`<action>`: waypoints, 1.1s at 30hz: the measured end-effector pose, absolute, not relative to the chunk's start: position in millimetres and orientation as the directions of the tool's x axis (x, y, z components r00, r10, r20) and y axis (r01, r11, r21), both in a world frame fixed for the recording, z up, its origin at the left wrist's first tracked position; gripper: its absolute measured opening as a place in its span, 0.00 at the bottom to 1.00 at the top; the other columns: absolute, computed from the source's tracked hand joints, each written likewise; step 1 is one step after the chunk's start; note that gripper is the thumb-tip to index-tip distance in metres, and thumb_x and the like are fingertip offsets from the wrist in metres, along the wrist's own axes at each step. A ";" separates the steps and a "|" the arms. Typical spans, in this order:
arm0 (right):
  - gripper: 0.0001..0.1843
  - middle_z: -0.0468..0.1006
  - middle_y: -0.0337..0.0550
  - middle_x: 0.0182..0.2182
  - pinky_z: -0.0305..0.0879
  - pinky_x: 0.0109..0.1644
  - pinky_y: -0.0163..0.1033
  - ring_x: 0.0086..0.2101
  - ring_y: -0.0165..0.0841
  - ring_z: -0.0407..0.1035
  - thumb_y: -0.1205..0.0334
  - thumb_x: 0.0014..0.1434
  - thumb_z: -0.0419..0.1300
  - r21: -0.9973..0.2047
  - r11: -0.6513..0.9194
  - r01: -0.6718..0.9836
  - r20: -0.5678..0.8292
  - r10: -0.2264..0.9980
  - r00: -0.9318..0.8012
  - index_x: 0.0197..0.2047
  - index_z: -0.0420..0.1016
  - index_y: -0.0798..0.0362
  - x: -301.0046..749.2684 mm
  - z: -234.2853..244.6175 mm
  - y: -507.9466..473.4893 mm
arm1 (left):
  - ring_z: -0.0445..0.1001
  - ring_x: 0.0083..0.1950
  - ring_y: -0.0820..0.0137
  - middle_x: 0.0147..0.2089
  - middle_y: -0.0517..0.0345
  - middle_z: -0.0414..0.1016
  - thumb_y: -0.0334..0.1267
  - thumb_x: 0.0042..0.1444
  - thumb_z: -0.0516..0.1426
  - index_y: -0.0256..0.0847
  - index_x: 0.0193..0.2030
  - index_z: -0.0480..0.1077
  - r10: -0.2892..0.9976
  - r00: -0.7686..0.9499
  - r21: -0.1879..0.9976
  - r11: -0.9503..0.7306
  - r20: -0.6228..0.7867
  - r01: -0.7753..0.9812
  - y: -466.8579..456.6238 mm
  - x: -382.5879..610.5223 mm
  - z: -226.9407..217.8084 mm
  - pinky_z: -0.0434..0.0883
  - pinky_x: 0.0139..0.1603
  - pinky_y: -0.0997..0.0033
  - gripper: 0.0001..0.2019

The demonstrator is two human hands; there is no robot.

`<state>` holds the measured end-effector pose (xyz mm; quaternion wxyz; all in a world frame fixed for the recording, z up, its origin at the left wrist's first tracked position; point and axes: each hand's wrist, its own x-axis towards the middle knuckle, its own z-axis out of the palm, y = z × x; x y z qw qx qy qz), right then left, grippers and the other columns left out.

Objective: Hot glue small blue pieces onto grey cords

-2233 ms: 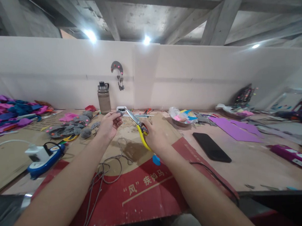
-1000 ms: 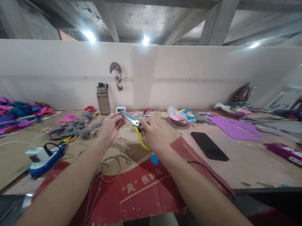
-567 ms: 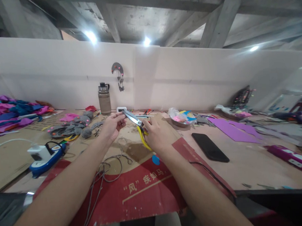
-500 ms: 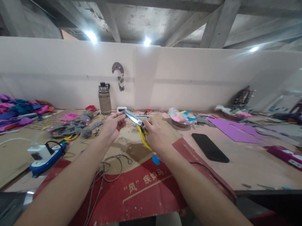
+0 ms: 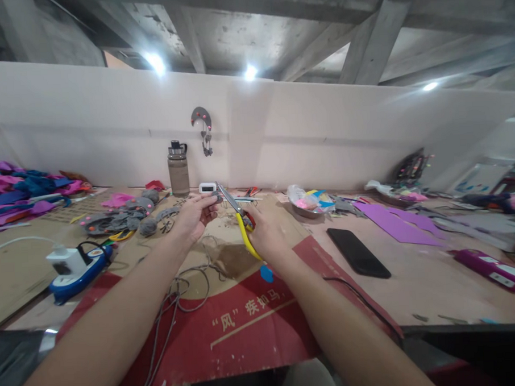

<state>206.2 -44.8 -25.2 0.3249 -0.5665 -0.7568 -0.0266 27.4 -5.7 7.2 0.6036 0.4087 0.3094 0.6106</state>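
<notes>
My right hand (image 5: 265,229) grips a pair of scissors (image 5: 230,200) by the handle, which shows yellow with some red. The blades point up and away, with their tips near the fingers of my left hand. My left hand (image 5: 197,214) is closed in a pinch on a small grey piece (image 5: 217,196), perhaps felt; its exact shape is too small to make out. Below both hands, a loose tangle of grey cord (image 5: 189,287) lies across the red and brown cardboard (image 5: 263,329).
Left are a blue power strip (image 5: 79,275), a grey yarn ball (image 5: 148,225) and coloured scraps (image 5: 22,189). Behind stands a bottle (image 5: 178,171). To the right lie a metal bowl (image 5: 307,211), a black phone (image 5: 357,252), purple sheets (image 5: 395,224) and a magenta device (image 5: 495,271).
The scissors have turned more upright and moved slightly right, away from the left fingers. The grey piece in my left hand now shows more clearly. My left hand has hardly moved.
</notes>
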 end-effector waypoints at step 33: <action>0.21 0.69 0.45 0.43 0.55 0.37 0.36 0.37 0.34 0.65 0.66 0.57 0.51 -0.110 0.311 0.944 0.540 0.816 -0.206 0.54 0.62 0.46 205.5 -25.3 -46.9 | 0.65 0.19 0.81 0.21 0.63 0.69 0.25 0.42 0.61 0.33 0.31 0.71 0.988 -0.082 0.821 -0.157 0.134 -0.548 -4.0 24.6 11.1 0.63 0.18 0.82 0.07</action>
